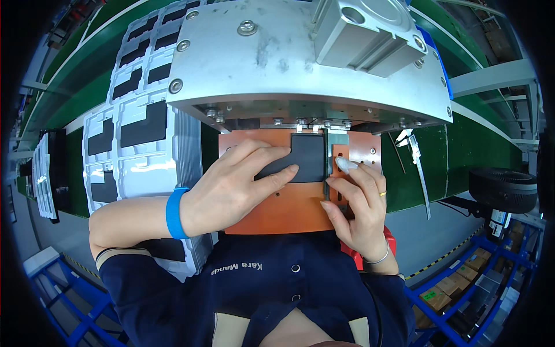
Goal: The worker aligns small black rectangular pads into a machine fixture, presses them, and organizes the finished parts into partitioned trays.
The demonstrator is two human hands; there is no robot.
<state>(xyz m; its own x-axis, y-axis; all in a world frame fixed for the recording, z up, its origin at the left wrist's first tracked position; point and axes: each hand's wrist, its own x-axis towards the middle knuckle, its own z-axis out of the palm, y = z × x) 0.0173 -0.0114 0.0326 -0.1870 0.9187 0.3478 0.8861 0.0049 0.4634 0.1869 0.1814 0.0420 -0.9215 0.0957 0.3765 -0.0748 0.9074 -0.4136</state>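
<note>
A dark grey L-shaped sheet (308, 157) lies on an orange plate (260, 217) under the front edge of a metal press. My left hand (231, 179), with a blue wristband, holds the sheet at its left side, a fingertip at the upper part and another fingertip lower down; the palm hides part of it. Along the sheet's right edge runs a narrow dark guide strip, beside an orange slotted block (340, 151). My right hand (361, 199) rests at that block with fingers apart, a white cover on one fingertip and the thumb near the strip's lower end.
The metal press housing (260, 63) stands close beyond my hands. Stacked white trays (150, 165) with similar dark sheets stand at the left. At the right, calipers (417, 162) lie on the green bench (457, 150), near a black round fan (502, 191).
</note>
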